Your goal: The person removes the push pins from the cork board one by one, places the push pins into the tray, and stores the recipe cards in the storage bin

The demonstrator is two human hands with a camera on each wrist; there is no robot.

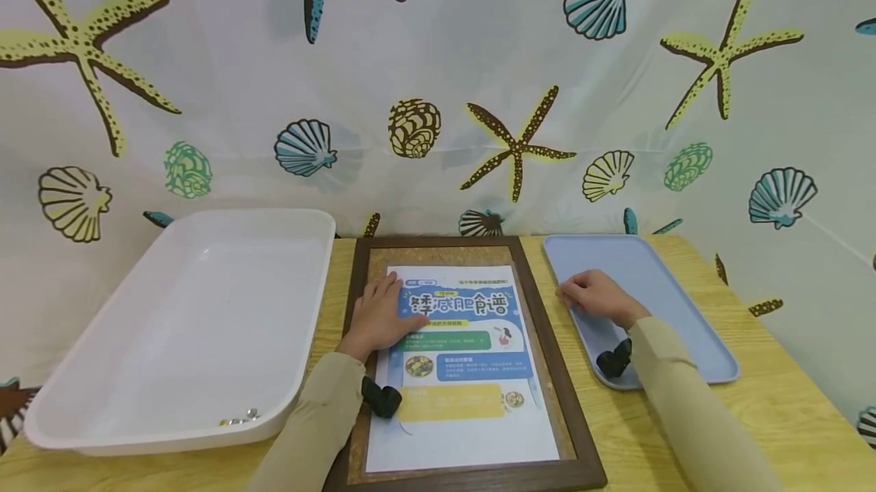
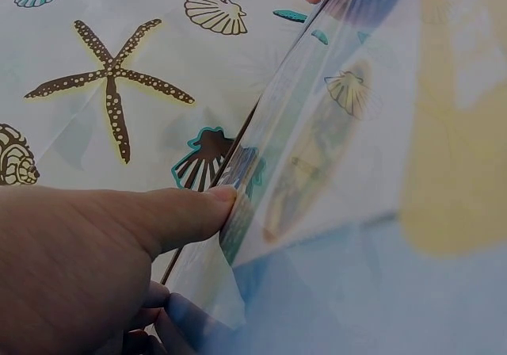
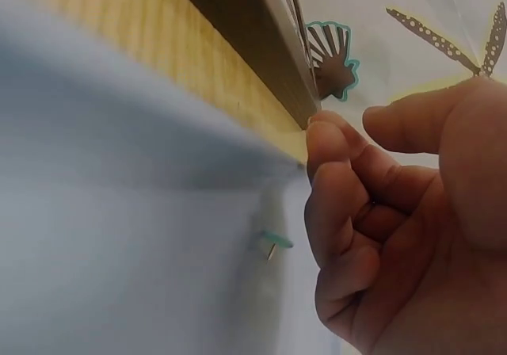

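A printed sheet with blue, green and yellow panels lies on a cork board with a dark wooden frame. My left hand rests flat over the sheet's upper left edge and the frame's left side, fingers stretched. In the left wrist view its thumb touches the sheet's edge. My right hand is above the left edge of the blue tray. Its fingers are loosely curled, thumb apart, nothing visible between them. A small green-headed pin shows at the tray in the right wrist view.
A large white tray stands at the left, with several small shiny pieces in its near right corner. All stand on a wood-grain table. A cloth with shells and starfish hangs behind.
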